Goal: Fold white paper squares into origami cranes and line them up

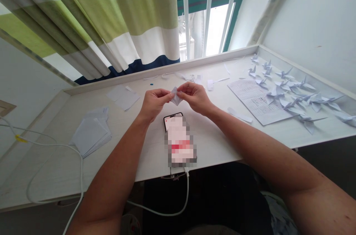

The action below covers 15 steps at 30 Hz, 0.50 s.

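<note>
Between my two hands is a small folded piece of white paper (176,98), diamond-shaped, held a little above the desk. My left hand (157,102) pinches its left side with thumb and fingers. On its right side, my right hand (194,96) grips it the same way, fingers curled behind the paper. Just below the hands lies a phone (180,140) with a lit, blurred screen and a white cable at its lower end.
Several folded paper cranes (292,103) cover the right end of the white desk (217,149), some on a printed sheet (258,107). A stack of paper squares (91,135) lies left, with loose sheets (124,98) behind. Paper strips (191,78) line the back. A cable (82,175) crosses the left side.
</note>
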Each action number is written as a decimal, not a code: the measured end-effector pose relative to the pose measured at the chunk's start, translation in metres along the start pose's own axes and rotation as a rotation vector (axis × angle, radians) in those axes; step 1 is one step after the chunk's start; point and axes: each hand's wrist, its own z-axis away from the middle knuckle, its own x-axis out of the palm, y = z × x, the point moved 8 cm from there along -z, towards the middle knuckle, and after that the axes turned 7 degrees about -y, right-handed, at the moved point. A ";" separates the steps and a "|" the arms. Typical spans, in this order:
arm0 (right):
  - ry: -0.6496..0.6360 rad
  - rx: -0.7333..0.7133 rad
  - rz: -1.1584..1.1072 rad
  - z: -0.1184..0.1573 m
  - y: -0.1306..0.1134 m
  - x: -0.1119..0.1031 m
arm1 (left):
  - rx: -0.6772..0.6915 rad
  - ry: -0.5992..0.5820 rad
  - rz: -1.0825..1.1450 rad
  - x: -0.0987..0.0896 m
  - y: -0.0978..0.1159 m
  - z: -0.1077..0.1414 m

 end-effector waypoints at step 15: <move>-0.046 -0.028 0.045 0.001 -0.003 0.004 | -0.183 -0.086 0.077 0.000 -0.006 0.003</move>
